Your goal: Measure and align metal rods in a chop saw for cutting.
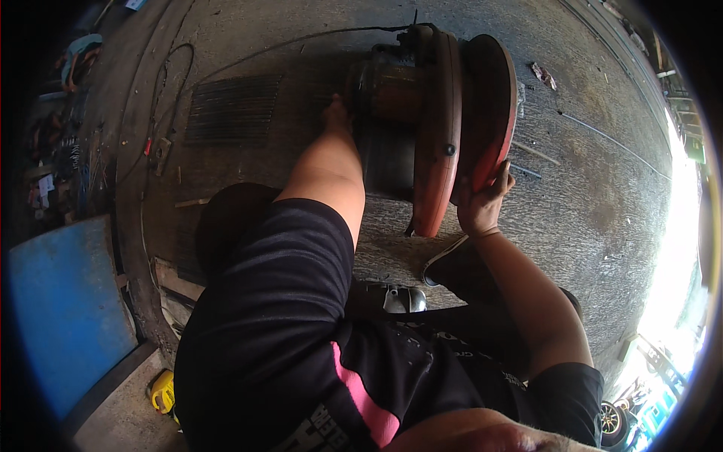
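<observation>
In front of me lies a bulky machine with a dark cylindrical motor body (399, 90) and a curved red housing (438, 143). Beside the housing, on the right, stands a wide round cover (506, 98) with a red rim. My right hand (482, 207) grips the lower edge of that cover, thumb on the near face and fingers round the rim. My left arm reaches to the far left end of the motor body, where my left hand (338, 113) rests at its side in shadow; its fingers are mostly hidden. A black cable (301, 36) runs left from the machine's top.
A dark slatted grate (233, 109) is set in the floor at left. A blue panel (68, 301) and a yellow tool (161, 392) stand at lower left. Thin rods (538, 153) and a crumpled scrap (542, 75) lie right of the machine. Another person (79, 56) is at far left.
</observation>
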Demonstrator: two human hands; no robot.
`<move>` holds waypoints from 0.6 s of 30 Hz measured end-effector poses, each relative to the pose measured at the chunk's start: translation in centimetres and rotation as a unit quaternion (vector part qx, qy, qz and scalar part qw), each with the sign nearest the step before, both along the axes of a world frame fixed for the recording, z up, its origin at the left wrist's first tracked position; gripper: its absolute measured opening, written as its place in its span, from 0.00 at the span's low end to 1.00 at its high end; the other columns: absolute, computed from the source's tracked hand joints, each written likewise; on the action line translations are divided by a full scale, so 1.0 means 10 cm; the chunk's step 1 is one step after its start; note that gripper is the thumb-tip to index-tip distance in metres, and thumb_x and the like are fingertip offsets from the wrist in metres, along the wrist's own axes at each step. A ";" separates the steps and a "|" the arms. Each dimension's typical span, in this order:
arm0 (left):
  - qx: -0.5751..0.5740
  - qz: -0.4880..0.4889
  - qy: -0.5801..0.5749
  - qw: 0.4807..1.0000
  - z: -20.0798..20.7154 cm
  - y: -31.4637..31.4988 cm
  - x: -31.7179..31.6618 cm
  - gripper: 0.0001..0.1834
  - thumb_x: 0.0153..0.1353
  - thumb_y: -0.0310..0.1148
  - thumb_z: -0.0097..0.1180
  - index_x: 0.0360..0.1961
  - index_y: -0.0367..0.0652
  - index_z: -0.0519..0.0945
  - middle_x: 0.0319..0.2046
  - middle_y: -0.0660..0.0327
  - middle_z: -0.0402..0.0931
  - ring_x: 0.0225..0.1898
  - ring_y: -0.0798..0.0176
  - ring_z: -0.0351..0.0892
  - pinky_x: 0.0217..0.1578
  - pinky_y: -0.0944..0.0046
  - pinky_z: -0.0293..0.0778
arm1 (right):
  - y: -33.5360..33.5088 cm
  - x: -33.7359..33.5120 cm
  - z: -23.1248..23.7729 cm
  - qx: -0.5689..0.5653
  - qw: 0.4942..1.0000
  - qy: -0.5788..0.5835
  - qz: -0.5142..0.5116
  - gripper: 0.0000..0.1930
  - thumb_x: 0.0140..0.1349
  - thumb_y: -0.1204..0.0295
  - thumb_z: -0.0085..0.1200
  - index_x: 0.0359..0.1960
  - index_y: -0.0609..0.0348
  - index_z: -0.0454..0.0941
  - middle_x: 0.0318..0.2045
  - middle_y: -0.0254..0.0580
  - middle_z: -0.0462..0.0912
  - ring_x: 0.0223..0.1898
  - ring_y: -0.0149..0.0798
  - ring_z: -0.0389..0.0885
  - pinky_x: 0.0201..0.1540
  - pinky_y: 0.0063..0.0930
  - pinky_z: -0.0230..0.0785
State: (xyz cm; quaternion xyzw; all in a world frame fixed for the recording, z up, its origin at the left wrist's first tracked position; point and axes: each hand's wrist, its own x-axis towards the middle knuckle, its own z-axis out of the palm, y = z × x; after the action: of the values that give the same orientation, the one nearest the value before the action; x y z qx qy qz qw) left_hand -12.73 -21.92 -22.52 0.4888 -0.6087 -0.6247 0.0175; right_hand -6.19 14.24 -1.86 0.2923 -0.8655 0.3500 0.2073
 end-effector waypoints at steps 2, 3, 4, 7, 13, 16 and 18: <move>0.026 0.033 0.045 0.998 0.11 0.04 0.01 0.30 0.63 0.53 0.46 0.52 0.34 0.72 0.45 0.50 0.75 0.41 0.51 0.77 0.38 0.54 0.76 | 0.01 0.00 -0.01 -0.001 1.000 -0.002 -0.004 0.45 0.53 0.78 0.57 0.66 0.67 0.36 0.49 0.66 0.63 0.47 0.59 0.64 0.49 0.50 0.60; 0.038 0.049 0.067 0.996 0.15 0.05 0.02 0.31 0.64 0.53 0.45 0.52 0.34 0.72 0.45 0.50 0.75 0.41 0.51 0.77 0.37 0.55 0.76 | 0.01 0.00 -0.01 -0.001 1.000 -0.004 -0.001 0.44 0.54 0.77 0.57 0.65 0.69 0.36 0.49 0.66 0.61 0.48 0.59 0.63 0.51 0.51 0.59; 0.044 0.057 0.078 0.994 0.18 0.06 0.03 0.31 0.64 0.53 0.45 0.52 0.34 0.71 0.45 0.50 0.75 0.41 0.51 0.77 0.37 0.55 0.76 | 0.01 0.00 -0.02 -0.001 1.000 -0.010 0.000 0.44 0.55 0.75 0.56 0.65 0.70 0.37 0.49 0.66 0.59 0.49 0.59 0.63 0.53 0.51 0.57; 0.041 0.060 0.070 0.995 0.19 0.08 0.04 0.31 0.63 0.53 0.46 0.51 0.33 0.72 0.44 0.50 0.75 0.41 0.51 0.78 0.36 0.55 0.76 | 0.01 0.00 -0.03 -0.004 1.000 -0.010 0.002 0.44 0.54 0.75 0.57 0.64 0.71 0.37 0.50 0.67 0.59 0.49 0.59 0.63 0.53 0.51 0.57; -0.026 0.079 0.051 0.995 0.07 0.17 0.03 0.30 0.62 0.52 0.48 0.49 0.32 0.73 0.43 0.49 0.76 0.40 0.50 0.79 0.36 0.56 0.77 | 0.02 -0.01 -0.04 -0.007 1.000 -0.019 0.004 0.44 0.54 0.75 0.57 0.64 0.71 0.37 0.49 0.66 0.59 0.49 0.58 0.62 0.53 0.51 0.56; -0.050 0.084 0.022 0.995 0.01 0.19 0.05 0.30 0.62 0.52 0.49 0.48 0.31 0.74 0.42 0.49 0.77 0.39 0.50 0.79 0.35 0.56 0.78 | 0.02 -0.01 -0.04 -0.003 1.000 -0.007 0.003 0.44 0.54 0.75 0.57 0.65 0.71 0.37 0.49 0.64 0.59 0.49 0.57 0.62 0.53 0.50 0.56; -0.070 0.083 0.016 0.994 -0.03 0.17 0.03 0.30 0.61 0.51 0.50 0.47 0.30 0.75 0.42 0.48 0.77 0.39 0.50 0.80 0.35 0.56 0.78 | 0.02 -0.02 -0.04 -0.001 1.000 0.003 0.005 0.44 0.54 0.75 0.57 0.65 0.71 0.37 0.48 0.64 0.60 0.49 0.57 0.62 0.53 0.50 0.56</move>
State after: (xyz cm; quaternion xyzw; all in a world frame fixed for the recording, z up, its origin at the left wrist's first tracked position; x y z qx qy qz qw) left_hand -12.44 -20.23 -22.78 0.5256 -0.6079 -0.5843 0.1132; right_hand -6.38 14.48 -2.30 0.2972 -0.8631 0.3513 0.2084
